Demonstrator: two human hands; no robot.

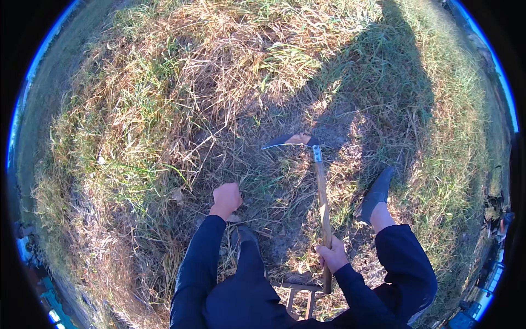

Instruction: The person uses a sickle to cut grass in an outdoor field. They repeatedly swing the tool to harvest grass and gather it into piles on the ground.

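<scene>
My right hand is wrapped around the lower part of the wooden handle of a sickle. The sickle's curved blade, fixed to the handle by a riveted metal socket, points left above cut grass and bare soil. To the left, my left hand is curled into a fist over the dry grass, just ahead of my left shoe. Its palm side is hidden, and I see no stems clearly held in it. Uncut grass, part green and part straw-coloured, stands left of that hand.
A low wooden stool shows beneath me, between my legs. My dark shoes rest on the ground either side of the handle. Matted dry grass lies ahead, partly under my shadow. Blurred objects line the far right rim.
</scene>
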